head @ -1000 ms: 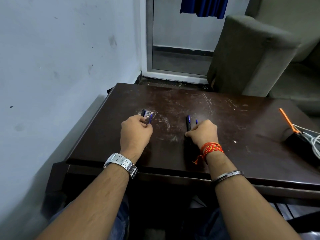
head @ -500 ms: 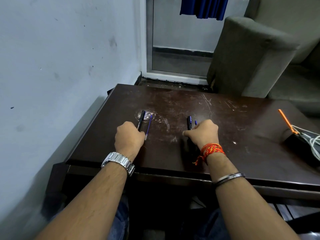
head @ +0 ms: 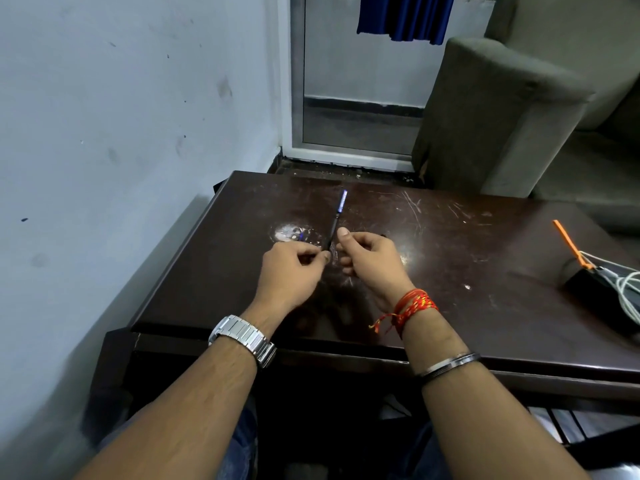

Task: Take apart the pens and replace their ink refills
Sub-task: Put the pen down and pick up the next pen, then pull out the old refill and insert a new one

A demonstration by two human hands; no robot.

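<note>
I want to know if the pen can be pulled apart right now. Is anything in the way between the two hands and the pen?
Nothing visible is in the way. The left hand and right hand already pinch the near end of the slim black pen with a blue tip, which is raised over the dark scratched wooden table.

Pen (head: 335,223) lower end hidden btwn hands; white cables (head: 627,289) cut off at right edge
</note>
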